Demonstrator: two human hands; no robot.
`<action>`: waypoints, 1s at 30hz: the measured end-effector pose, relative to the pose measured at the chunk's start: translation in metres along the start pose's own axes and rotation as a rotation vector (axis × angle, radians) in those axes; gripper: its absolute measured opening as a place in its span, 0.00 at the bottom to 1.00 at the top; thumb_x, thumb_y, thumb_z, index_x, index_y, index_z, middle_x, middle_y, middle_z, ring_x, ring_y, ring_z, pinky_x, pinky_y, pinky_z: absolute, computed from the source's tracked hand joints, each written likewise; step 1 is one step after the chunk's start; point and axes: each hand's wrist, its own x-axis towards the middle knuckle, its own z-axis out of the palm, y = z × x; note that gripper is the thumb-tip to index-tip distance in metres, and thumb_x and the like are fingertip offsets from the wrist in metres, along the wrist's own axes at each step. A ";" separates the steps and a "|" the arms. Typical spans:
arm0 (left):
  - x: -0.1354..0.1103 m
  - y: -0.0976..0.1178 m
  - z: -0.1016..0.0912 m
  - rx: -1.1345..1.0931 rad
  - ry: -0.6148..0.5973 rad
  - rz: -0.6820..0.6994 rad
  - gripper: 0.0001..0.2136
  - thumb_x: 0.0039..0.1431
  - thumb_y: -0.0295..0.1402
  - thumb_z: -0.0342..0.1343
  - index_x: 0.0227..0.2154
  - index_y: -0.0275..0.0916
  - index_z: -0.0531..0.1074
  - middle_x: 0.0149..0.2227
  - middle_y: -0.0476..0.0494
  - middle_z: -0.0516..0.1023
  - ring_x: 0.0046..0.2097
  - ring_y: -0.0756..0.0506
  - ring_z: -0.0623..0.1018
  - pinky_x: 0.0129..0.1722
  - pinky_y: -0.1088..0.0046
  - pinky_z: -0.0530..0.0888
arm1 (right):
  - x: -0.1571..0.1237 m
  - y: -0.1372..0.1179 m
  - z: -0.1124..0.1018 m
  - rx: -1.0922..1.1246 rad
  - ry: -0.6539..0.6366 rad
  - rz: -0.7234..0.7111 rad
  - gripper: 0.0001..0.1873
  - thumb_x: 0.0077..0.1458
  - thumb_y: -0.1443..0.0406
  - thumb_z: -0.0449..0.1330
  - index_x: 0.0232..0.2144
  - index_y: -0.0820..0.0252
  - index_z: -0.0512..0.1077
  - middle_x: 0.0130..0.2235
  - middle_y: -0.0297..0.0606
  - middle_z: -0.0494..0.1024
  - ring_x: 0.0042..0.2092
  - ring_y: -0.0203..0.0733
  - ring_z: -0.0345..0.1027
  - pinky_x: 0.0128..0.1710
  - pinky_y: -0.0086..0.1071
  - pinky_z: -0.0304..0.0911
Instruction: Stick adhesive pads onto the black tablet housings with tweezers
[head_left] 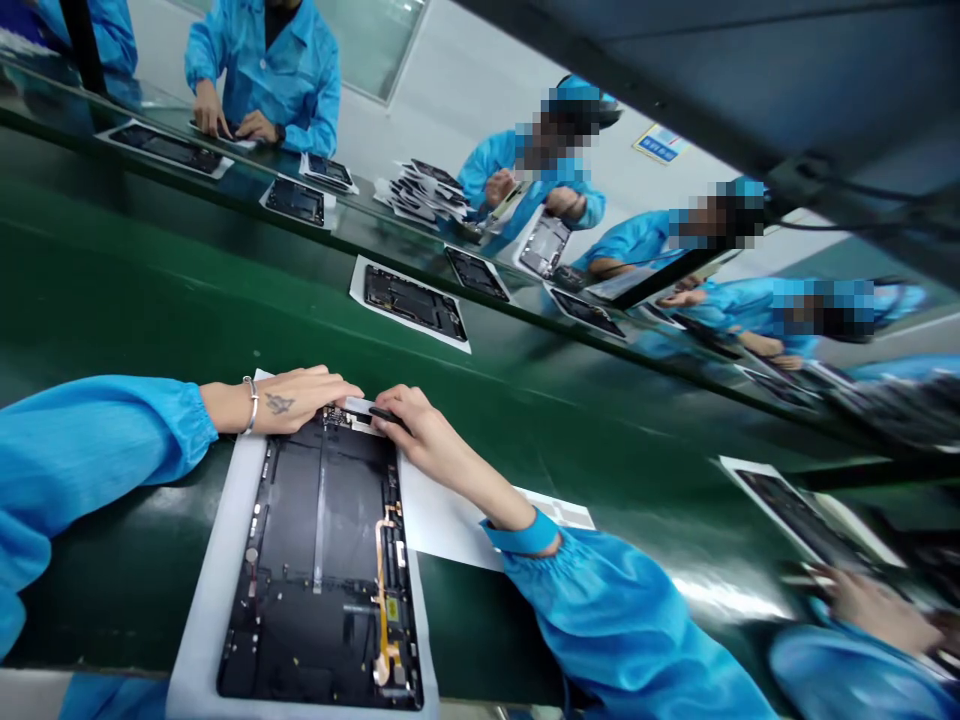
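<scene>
An open black tablet chassis (330, 570) lies on a white foam sheet (214, 590) on the green conveyor belt in front of me. An orange flex cable runs down its right side. My left hand (296, 400) rests palm down on the chassis's far edge, fingers together and pressing near a small white strip (358, 405). My right hand (409, 420) is closed in a pinch round a thin black tool (388, 415) whose tip meets that strip at the chassis's far right corner. Both arms wear blue sleeves; a bracelet is on my left wrist.
Another chassis on a white sheet (411, 303) lies farther along the belt, and one more (795, 515) to the right beside a co-worker's hand (874, 605). Across the belt, people in blue coats work at trays (166, 148) and a stack of parts (424, 190). White paper (450, 520) lies under my right forearm.
</scene>
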 end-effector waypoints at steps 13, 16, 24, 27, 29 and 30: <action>0.000 -0.003 0.004 0.027 0.008 -0.023 0.23 0.60 0.19 0.42 0.58 0.35 0.62 0.52 0.38 0.74 0.45 0.42 0.69 0.46 0.67 0.67 | -0.005 -0.003 0.006 0.037 0.052 -0.169 0.12 0.66 0.67 0.52 0.42 0.56 0.76 0.48 0.44 0.74 0.49 0.48 0.66 0.51 0.45 0.64; -0.001 -0.005 0.004 0.020 0.011 -0.019 0.23 0.61 0.19 0.41 0.59 0.36 0.62 0.52 0.39 0.74 0.45 0.42 0.69 0.47 0.67 0.66 | -0.010 -0.001 0.004 -0.042 0.040 -0.230 0.14 0.65 0.70 0.53 0.45 0.54 0.77 0.50 0.44 0.73 0.48 0.48 0.65 0.49 0.45 0.65; -0.002 0.002 -0.005 0.090 -0.032 -0.097 0.17 0.67 0.25 0.42 0.55 0.40 0.65 0.50 0.42 0.75 0.46 0.43 0.71 0.44 0.66 0.65 | -0.009 0.005 0.003 -0.087 0.062 -0.292 0.16 0.60 0.75 0.54 0.42 0.55 0.78 0.49 0.43 0.75 0.49 0.49 0.64 0.48 0.46 0.67; -0.002 0.005 -0.007 0.191 -0.025 -0.176 0.15 0.67 0.25 0.43 0.53 0.41 0.67 0.49 0.42 0.75 0.49 0.41 0.70 0.46 0.64 0.64 | -0.008 0.005 0.003 -0.084 0.097 -0.239 0.14 0.59 0.76 0.55 0.39 0.56 0.77 0.48 0.43 0.75 0.49 0.49 0.64 0.48 0.44 0.66; -0.003 0.007 -0.008 0.241 0.009 -0.243 0.16 0.66 0.27 0.46 0.54 0.41 0.66 0.53 0.40 0.72 0.53 0.39 0.68 0.49 0.62 0.64 | -0.005 0.003 0.004 -0.084 0.106 -0.191 0.15 0.61 0.75 0.54 0.42 0.55 0.77 0.48 0.42 0.75 0.49 0.48 0.65 0.48 0.43 0.66; -0.004 0.007 -0.009 0.246 0.021 -0.277 0.17 0.66 0.28 0.48 0.56 0.41 0.65 0.55 0.39 0.71 0.55 0.38 0.68 0.50 0.61 0.65 | -0.003 0.000 0.004 -0.092 0.098 -0.170 0.15 0.63 0.74 0.53 0.44 0.54 0.76 0.48 0.42 0.74 0.49 0.47 0.65 0.49 0.43 0.66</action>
